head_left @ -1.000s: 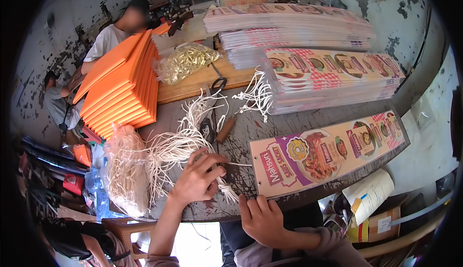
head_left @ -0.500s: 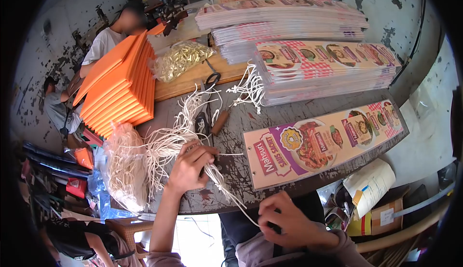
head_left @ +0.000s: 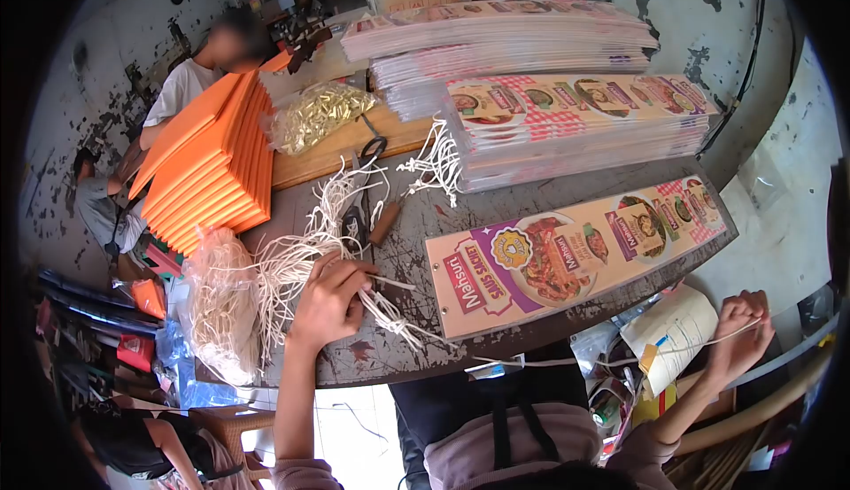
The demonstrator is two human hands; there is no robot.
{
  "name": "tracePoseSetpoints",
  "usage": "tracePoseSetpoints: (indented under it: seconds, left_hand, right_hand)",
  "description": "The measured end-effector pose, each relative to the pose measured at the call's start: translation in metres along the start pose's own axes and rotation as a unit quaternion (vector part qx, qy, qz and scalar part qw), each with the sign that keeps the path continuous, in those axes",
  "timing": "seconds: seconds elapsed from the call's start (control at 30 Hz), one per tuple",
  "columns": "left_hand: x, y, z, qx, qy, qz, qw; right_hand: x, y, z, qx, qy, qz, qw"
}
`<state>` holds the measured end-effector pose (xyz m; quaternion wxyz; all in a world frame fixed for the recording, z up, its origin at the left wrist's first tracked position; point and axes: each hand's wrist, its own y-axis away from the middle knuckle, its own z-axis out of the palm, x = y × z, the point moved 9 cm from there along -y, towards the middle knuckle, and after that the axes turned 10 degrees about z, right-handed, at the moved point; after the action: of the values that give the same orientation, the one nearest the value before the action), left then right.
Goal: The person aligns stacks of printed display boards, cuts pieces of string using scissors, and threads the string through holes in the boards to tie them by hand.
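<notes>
My left hand (head_left: 329, 302) is closed around part of the white string bundle (head_left: 305, 260) near the table's front edge. Out to the right, past the table edge, my right hand (head_left: 740, 335) pinches one end of a single white string (head_left: 567, 362), which stretches leftward over my lap. A long printed card (head_left: 567, 264) in clear plastic lies flat on the table, with two small holes at its left end. Left of the bundle sits a clear bag of strings (head_left: 221, 300). Scissors (head_left: 374, 146) and a brown-handled tool (head_left: 384, 223) rest behind my left hand.
Stacks of printed cards (head_left: 584, 127) stand at the back right, knotted strings (head_left: 436, 161) beside them. Orange folded pieces (head_left: 208, 158) and a bag of brass-coloured parts (head_left: 320, 118) are at the back left. A co-worker (head_left: 190, 78) sits behind the orange stack.
My right hand has moved far right and upward, drawing one string out from the bundle. My left hand stays on the bundle. The whole view has shifted slightly.
</notes>
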<state>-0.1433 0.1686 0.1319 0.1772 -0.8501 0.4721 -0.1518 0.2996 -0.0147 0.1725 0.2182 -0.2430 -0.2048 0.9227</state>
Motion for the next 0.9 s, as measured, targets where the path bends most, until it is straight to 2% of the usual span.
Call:
tracePoseSetpoints:
  seconds: [0.1,0.17,0.2,0.23,0.27,0.3,0.33,0.37,0.4,0.47,0.53,0.57,0.63,0.7,0.77,0.83,0.9]
  left_hand:
    - [0.015,-0.004,-0.011,-0.022,-0.086,-0.014,0.996]
    - [0.02,0.001,-0.034,0.091,-0.076,-0.151,0.981]
    - [0.035,0.003,-0.039,0.138,-0.079,-0.166,0.973]
    - [0.038,0.014,-0.029,0.159,-0.018,-0.205,0.966]
    - [0.052,0.014,-0.025,0.185,0.022,-0.246,0.951]
    - [0.065,0.014,-0.015,0.218,0.073,-0.245,0.942]
    - [0.075,0.013,-0.004,0.179,0.092,-0.291,0.935]
    - [0.081,0.016,0.009,0.157,0.08,-0.29,0.941]
    - [0.082,0.015,0.016,0.157,0.118,-0.311,0.93]
    - [0.085,0.013,0.022,0.158,0.156,-0.332,0.917]
    - [0.086,0.012,0.027,0.152,0.182,-0.346,0.908]
    - [0.087,0.012,0.028,0.152,0.181,-0.348,0.907]
    - [0.091,0.009,0.028,0.144,0.173,-0.339,0.913]
    - [0.095,0.007,0.029,0.134,0.183,-0.346,0.91]
    - [0.098,0.004,0.031,0.145,0.21,-0.353,0.9]
    - [0.097,0.004,0.032,0.139,0.213,-0.357,0.899]
    - [0.093,0.011,0.038,0.152,0.28,-0.386,0.866]
  right_hand:
    - [-0.021,-0.007,0.0,0.024,0.036,-0.052,0.998]
    - [-0.006,-0.014,0.014,0.015,0.113,-0.027,0.993]
    - [0.008,-0.016,0.012,0.025,0.206,-0.006,0.978]
    - [0.014,-0.011,-0.004,0.133,0.304,-0.055,0.942]
    - [0.038,-0.018,0.001,0.104,0.418,-0.018,0.902]
    - [0.062,-0.023,0.007,0.114,0.528,0.004,0.841]
    - [0.088,-0.026,0.019,0.102,0.6,0.015,0.793]
    - [0.12,-0.034,0.029,0.037,0.584,0.036,0.81]
    - [0.146,-0.035,0.03,0.039,0.578,0.091,0.81]
    - [0.193,-0.04,0.042,-0.023,0.585,0.128,0.8]
    - [0.227,-0.037,0.029,-0.01,0.536,0.202,0.82]
    - [0.233,-0.04,0.026,-0.011,0.535,0.203,0.82]
    - [0.25,-0.04,0.048,-0.159,0.647,0.119,0.736]
    - [0.261,-0.035,0.049,-0.148,0.636,0.157,0.741]
    - [0.273,-0.028,0.047,-0.153,0.648,0.19,0.722]
    - [0.276,-0.026,0.043,-0.15,0.641,0.183,0.73]
    - [0.276,-0.026,0.043,-0.149,0.633,0.195,0.735]
